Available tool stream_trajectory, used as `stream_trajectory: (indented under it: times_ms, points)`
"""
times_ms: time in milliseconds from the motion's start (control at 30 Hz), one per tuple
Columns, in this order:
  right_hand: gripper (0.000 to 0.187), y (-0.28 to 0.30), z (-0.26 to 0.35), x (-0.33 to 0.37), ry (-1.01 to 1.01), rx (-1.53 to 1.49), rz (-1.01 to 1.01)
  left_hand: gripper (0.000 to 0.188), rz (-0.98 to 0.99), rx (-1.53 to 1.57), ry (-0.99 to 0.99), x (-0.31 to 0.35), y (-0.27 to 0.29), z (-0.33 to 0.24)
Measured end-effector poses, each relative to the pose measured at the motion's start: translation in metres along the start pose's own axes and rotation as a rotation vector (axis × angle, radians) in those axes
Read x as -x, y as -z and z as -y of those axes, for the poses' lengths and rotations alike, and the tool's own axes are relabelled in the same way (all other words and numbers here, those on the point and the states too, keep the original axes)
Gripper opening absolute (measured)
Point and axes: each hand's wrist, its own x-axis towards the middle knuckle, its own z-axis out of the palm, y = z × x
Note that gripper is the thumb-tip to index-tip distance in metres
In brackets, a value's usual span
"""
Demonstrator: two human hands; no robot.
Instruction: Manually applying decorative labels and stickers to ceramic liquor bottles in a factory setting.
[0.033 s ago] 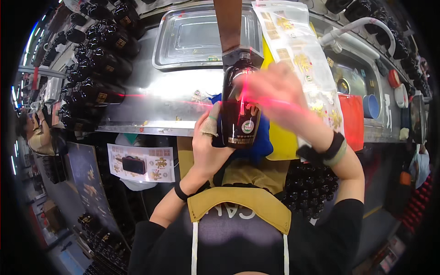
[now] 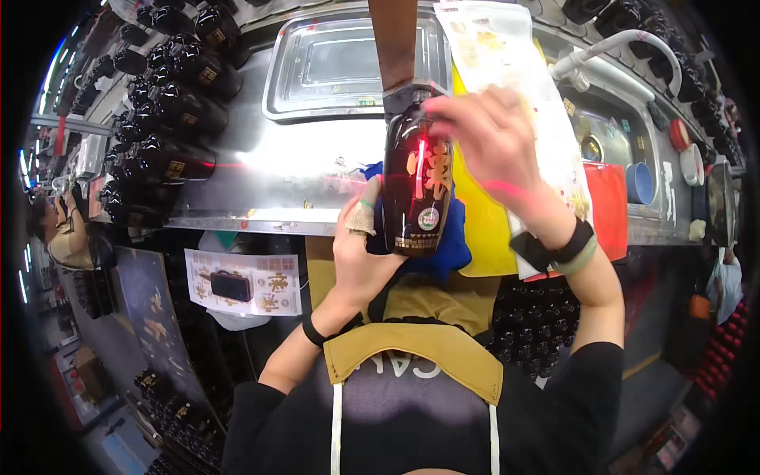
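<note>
A dark, glossy bottle (image 2: 412,202) with gold decoration and a small round pale sticker leans back with its neck away from me, against a blue cloth (image 2: 457,241). My left hand (image 2: 358,257) grips the bottle's lower left side; its fingers are partly hidden behind the glass, and one wears a pale cloth finger cover (image 2: 362,218). Beside the bottle's right shoulder hovers my right hand (image 2: 499,138), fingers bent and smeared by motion. Whether those fingers hold anything cannot be made out. Red laser lines cross the bottle and my right wrist.
Printed sheets with gold designs (image 2: 507,59) lie over a yellow sheet (image 2: 483,229) on the right. Many dark bottles (image 2: 186,111) crowd the left. A clear tray (image 2: 324,67) sits behind, and a brown post (image 2: 394,39) rises centrally. A sink with a white faucet (image 2: 617,43) is farther right.
My right hand has shifted off the bottle's front toward its upper right side, uncovering the gold decoration. My left hand and the bottle stay in nearly the same place.
</note>
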Motion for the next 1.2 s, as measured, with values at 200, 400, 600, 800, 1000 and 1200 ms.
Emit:
stream_trajectory:
  times_ms: [200,400,600,800,1000,1200]
  points:
    - [0.026,0.021,0.057,0.041,0.184,-0.256,0.197,0.098,0.227,0.149,0.151,-0.007,-0.002,0.013]
    - [0.029,0.016,0.009,0.043,-0.751,-0.525,-0.277,0.083,0.087,-0.204,-0.363,-0.009,0.018,-0.005]
    - [0.038,0.057,-0.051,0.082,-0.836,-0.191,0.031,0.099,0.130,-0.016,-0.131,-0.013,-0.004,-0.003]
    - [0.036,0.095,-0.239,0.162,-1.042,0.477,0.658,0.106,0.155,-0.101,-0.194,-0.022,-0.004,-0.003]
    - [0.053,0.064,-0.310,0.182,-1.231,0.551,0.749,0.100,0.158,-0.107,-0.120,-0.018,0.001,-0.002]
    - [0.036,0.065,-0.327,0.208,-1.164,0.518,0.702,0.098,0.235,-0.174,-0.136,-0.021,0.003,-0.002]
